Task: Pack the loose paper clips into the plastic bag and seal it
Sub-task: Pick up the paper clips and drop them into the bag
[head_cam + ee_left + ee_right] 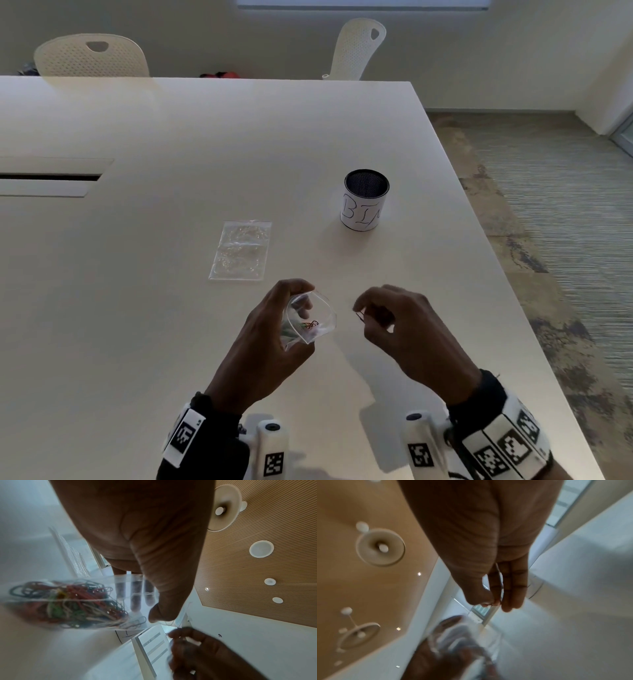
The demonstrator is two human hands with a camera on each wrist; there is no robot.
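While left hand (263, 346) grips the zip bag (310, 322) above the surface (171, 308), mouth bowed open toward right hand (400, 325), coloured clips (68, 601) sit inside; right hand pinches one paper clip (360, 317) just beside the mouth, presumably for dropping in.

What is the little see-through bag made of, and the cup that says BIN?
The bag in the left hand looks like thin, glossy clear plastic: fingers and coloured paper clips show through it. The cup seems to be dark wire mesh, judging by its finely dotted inside, wrapped in what looks like white paper with handwriting.
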